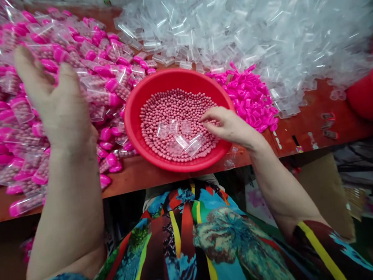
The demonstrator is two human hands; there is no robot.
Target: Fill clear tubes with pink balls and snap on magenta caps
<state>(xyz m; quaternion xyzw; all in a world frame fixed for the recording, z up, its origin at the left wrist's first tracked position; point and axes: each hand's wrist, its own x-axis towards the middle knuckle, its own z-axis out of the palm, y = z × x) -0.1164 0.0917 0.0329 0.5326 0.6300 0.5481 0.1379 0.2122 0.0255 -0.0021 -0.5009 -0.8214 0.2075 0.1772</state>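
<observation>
A red bowl [138, 114] at the table's front edge holds small pink beads [173, 110] with several clear empty tubes [186, 142] lying on them. My right hand [227, 125] rests on the beads at the bowl's right side, fingers curled together; what they hold, if anything, is hidden. My left hand [54, 100] is raised over the pile of filled tubes with pink caps [6, 113] on the left, fingers stretched out and nothing in them.
A big heap of clear empty tubes [244, 20] covers the back right. Loose pink caps [248, 96] lie right of the bowl. A red object [370, 93] sits at the far right. The brown table's edge [177, 176] runs just above my lap.
</observation>
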